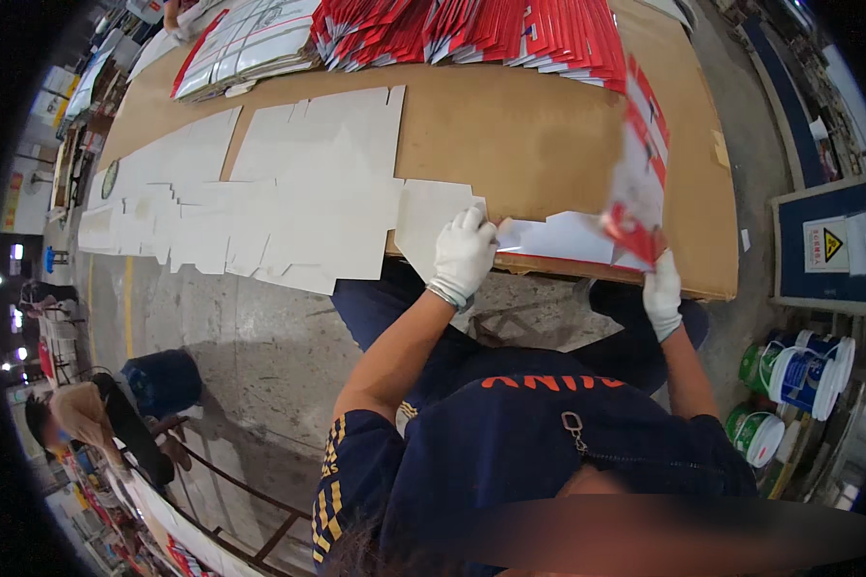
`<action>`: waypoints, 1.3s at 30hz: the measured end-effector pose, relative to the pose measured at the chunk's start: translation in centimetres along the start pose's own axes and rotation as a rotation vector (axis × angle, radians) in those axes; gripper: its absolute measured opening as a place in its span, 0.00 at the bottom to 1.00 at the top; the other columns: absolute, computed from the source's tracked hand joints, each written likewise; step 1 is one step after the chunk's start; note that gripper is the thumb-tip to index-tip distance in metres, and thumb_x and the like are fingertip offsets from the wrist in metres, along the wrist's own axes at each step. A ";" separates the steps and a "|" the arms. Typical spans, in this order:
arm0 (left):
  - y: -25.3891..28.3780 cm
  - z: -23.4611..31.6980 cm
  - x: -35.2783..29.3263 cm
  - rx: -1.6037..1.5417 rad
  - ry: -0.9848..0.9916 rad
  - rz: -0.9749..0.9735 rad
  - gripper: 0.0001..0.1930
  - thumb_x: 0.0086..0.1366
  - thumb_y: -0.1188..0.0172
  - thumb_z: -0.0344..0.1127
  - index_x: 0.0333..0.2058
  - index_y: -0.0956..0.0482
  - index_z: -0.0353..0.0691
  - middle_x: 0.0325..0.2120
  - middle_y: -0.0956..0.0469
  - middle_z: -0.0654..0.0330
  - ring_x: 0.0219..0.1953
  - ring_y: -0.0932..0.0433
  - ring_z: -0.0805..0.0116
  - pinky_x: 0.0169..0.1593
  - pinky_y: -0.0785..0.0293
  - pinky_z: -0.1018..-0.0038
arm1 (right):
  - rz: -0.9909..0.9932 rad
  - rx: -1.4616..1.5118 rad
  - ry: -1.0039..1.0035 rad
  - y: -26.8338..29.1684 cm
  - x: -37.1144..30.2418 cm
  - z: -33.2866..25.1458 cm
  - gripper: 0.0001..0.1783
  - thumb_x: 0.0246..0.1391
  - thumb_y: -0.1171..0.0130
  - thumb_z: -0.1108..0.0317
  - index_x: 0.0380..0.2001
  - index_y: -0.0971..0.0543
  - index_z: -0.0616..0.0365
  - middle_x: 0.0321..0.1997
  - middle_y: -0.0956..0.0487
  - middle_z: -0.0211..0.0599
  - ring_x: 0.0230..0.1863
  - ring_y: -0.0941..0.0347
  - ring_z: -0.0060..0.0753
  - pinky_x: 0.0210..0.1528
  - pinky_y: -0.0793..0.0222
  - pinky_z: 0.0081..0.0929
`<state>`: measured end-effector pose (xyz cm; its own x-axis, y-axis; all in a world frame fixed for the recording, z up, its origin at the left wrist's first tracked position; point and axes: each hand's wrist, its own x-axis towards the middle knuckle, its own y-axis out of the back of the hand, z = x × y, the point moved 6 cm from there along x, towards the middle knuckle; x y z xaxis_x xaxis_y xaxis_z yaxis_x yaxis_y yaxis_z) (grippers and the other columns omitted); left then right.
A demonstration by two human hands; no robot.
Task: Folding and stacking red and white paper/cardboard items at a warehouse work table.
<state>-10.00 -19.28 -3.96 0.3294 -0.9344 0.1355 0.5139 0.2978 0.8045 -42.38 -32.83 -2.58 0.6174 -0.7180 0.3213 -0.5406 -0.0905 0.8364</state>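
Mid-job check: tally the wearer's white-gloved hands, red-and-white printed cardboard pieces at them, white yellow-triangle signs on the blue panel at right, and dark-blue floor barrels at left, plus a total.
White-gloved hands, left hand and right hand: 2
Red-and-white printed cardboard piece: 1
White yellow-triangle sign: 1
Dark-blue barrel: 1
Total: 5

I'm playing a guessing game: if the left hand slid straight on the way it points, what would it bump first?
Probably the row of red cards, past bare brown cardboard; the left hand is curled, so its exact line and depth are unclear.
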 end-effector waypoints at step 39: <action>-2.0 5.0 0.1 0.229 -0.575 -0.204 0.37 0.55 0.40 0.48 0.63 0.40 0.46 0.66 0.52 0.43 0.68 0.54 0.41 0.62 0.57 0.35 | -0.315 -0.419 0.401 -4.6 0.9 -8.4 0.30 0.54 0.55 0.65 0.63 0.37 0.44 0.69 0.39 0.30 0.69 0.46 0.37 0.63 0.55 0.65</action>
<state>-14.96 -20.97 -2.63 -0.2664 -0.9421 0.2035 0.3185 0.1133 0.9411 -34.56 -27.30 -2.37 0.9185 -0.3808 0.1063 -0.0816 0.0803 0.9934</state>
